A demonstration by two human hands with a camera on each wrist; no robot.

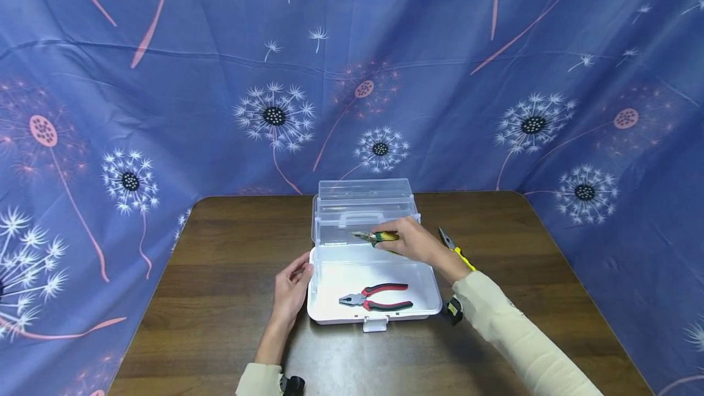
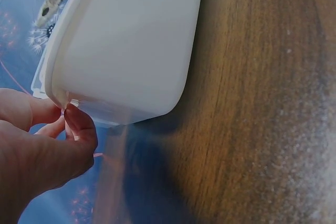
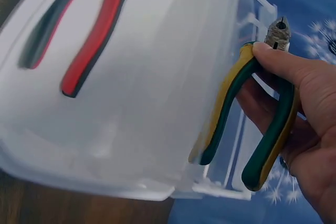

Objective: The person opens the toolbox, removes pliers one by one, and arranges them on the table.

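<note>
My left hand [image 1: 289,292] pinches the left rim of an open white toolbox [image 1: 332,283]; the left wrist view shows thumb and fingertips on the rim of the box wall [image 2: 126,51]. In my right hand [image 1: 416,241] are green-and-yellow diagonal cutters [image 3: 226,93], held near the pivot above the rear part of the box. Their handles are spread, and their head points left in the head view. Red-and-black combination pliers [image 1: 360,299] lie on the box floor, heads to the left. Yellow-handled long-nose pliers [image 1: 458,252] lie on the table, partly hidden behind my right forearm.
The box's clear lid [image 1: 363,190] stands raised at the back, towards the blue patterned cloth [image 1: 440,109]. A white latch [image 1: 376,324] hangs at the box front. The brown wooden table [image 1: 220,298] extends on both sides.
</note>
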